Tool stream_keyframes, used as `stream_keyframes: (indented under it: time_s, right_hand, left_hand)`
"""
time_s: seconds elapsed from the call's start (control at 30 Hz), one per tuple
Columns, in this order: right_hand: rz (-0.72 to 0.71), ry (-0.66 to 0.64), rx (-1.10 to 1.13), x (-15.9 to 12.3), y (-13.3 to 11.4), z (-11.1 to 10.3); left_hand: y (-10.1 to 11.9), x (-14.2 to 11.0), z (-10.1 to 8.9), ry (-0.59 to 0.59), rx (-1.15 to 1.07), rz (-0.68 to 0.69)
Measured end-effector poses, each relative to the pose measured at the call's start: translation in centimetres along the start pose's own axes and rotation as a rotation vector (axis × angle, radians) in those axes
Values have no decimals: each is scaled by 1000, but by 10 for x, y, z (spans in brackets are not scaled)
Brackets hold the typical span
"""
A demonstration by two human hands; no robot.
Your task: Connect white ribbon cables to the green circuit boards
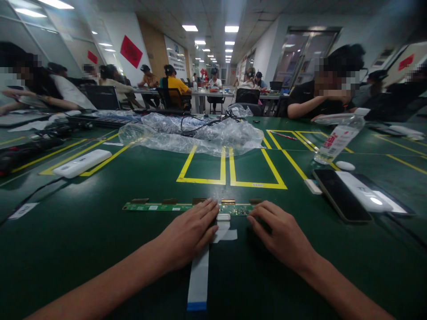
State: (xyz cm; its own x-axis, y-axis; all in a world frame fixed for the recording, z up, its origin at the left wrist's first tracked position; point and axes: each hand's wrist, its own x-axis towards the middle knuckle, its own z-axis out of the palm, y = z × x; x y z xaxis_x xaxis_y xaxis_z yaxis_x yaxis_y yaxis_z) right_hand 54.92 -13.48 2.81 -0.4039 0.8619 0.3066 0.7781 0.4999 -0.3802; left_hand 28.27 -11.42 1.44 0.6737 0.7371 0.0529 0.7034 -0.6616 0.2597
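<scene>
A long, narrow green circuit board (180,207) with copper-coloured tabs along its far edge lies across the table in front of me. From its near side a white flat ribbon cable (199,284) runs toward me and ends in a blue strip. My left hand (190,231) rests over the middle of the board beside the cable connector (223,217), fingers stretched out and flat. At the board's right end, my right hand (280,231) has its fingers bent and thumb brought in, gripping the edge; the exact contact is partly hidden by the fingers.
Crumpled clear plastic wrap (200,133) and black cables lie beyond the board. A white device (82,163) is at left. At right are a tilted bottle (342,138), a phone (340,195) and a white power bank (363,191). Other people sit around.
</scene>
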Motion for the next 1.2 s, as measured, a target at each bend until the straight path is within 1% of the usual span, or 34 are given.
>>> stream_keyframes:
  time_s: [0.1, 0.17, 0.27, 0.33, 0.47, 0.53, 0.6, 0.7, 0.77, 0.87, 0.93, 1.0, 1.07, 1.1, 1.13, 1.2]
  right_hand:
    - [-6, -3, 83, -2, 0, -1]
    - [-14, -11, 103, -3, 0, -1]
    - [-9, -37, 124, -4, 0, -1]
    - [6, -59, 136, -4, 1, -1]
    - [12, -85, 148, -5, 4, -1]
    - [14, -101, 154, -5, 5, 0]
    - [17, -111, 158, -6, 5, -1]
    - [20, -120, 170, -6, 3, -2]
    - [21, -123, 175, -5, 2, -2]
    - [24, -126, 169, -5, 1, -2]
    - [25, -126, 169, -5, 1, -2]
    - [24, -124, 171, -5, 0, -1]
    - [24, -119, 172, -5, 0, 0]
    - [23, -116, 171, -4, 0, 0]
    - [21, -116, 170, -4, 0, 0]
    - [22, -118, 167, -4, 0, -1]
  left_hand:
    - [-23, 4, -1, 5, 30, -64]
    - [-41, 6, -3, -3, 70, -150]
    - [-76, 7, -10, -32, 152, -339]
    - [-107, 3, -16, -33, 201, -466]
    - [-176, -16, -31, -7, 261, -682]
    - [-207, -29, -38, -4, 273, -771]
    - [-229, -41, -44, 0, 276, -840]
    - [-249, -53, -50, 13, 276, -916]
    - [-254, -58, -53, 24, 277, -945]
    - [-254, -64, -56, 44, 282, -961]
    - [-250, -65, -57, 59, 289, -969]
    - [-241, -60, -56, 54, 297, -947]
    - [-224, -49, -51, 25, 295, -880]
    - [-211, -41, -46, 3, 288, -826]
    - [-195, -33, -41, -19, 278, -759]
    - [-154, -16, -29, -52, 259, -598]
